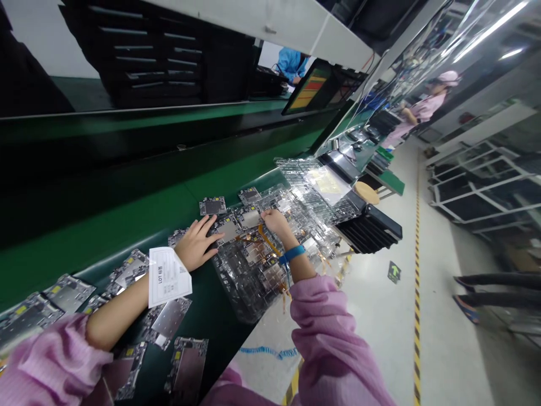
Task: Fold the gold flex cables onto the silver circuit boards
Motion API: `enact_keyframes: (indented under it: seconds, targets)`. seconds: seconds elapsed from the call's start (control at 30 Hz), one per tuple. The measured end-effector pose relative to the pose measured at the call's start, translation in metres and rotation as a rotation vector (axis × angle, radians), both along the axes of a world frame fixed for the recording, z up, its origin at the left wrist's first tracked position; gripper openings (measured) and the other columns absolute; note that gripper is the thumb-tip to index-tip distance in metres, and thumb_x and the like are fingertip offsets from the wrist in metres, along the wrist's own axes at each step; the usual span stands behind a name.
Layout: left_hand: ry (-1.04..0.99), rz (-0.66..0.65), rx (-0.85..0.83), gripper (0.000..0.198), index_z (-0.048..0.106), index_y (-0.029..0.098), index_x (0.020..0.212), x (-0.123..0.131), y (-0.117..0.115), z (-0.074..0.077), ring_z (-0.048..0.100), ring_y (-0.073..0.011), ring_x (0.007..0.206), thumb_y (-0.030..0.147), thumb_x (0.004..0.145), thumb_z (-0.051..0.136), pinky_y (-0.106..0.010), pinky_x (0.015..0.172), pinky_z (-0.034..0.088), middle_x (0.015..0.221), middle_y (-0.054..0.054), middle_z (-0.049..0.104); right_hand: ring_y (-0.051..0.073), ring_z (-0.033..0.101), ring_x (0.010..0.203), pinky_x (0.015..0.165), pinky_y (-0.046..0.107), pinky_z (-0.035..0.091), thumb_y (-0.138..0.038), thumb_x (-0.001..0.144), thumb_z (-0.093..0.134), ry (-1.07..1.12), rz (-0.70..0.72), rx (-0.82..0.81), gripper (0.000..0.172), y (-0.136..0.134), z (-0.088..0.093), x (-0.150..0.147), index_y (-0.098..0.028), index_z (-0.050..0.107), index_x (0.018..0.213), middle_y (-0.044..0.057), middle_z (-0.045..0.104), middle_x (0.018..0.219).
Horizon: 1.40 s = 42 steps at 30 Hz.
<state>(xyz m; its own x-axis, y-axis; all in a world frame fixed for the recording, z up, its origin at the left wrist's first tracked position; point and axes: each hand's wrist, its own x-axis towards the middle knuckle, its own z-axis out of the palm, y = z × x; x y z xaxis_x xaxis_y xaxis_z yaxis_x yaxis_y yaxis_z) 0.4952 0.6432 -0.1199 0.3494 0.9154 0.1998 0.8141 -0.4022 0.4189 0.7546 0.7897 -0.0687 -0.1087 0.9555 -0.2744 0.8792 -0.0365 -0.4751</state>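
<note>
My left hand (196, 245) lies with its fingers spread. Its fingertips reach a circuit board (212, 206) at the back and the edge of another circuit board (229, 230) with a metal shield. My right hand (275, 221) is closed, pinching the right edge of a shielded circuit board (250, 219) above a clear plastic blister tray (240, 282). The tray holds several more boards with orange flex strips. A blue wrist strap (291, 254) circles my right wrist. A white paper label (168, 277) marked LOT covers part of my left forearm.
Several loose circuit boards (189, 366) lie on the green bench around my left arm. More clear trays (296, 169) and a paper sheet (329, 183) are beyond my right hand. A black ribbed rack (372, 228) and a round stool (367, 193) stand right. A co-worker (426, 107) is farther along.
</note>
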Motion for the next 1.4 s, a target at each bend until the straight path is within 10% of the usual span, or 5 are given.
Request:
enact_keyframes:
  seconds: [1.4]
  targets:
    - [0.164,0.006,0.085,0.033,0.063,0.021,0.126,0.003,0.000,-0.001,0.032,-0.0368,0.145,0.029,0.095,0.054,-0.057,0.115,0.033,0.156,-0.016,0.037,0.021,0.064,0.086,0.070,0.026,0.043,-0.026,0.096,0.054,-0.364,0.097,0.353,0.022,-0.036,-0.008,-0.019,-0.026,0.076,0.095,0.007,0.063,0.099]
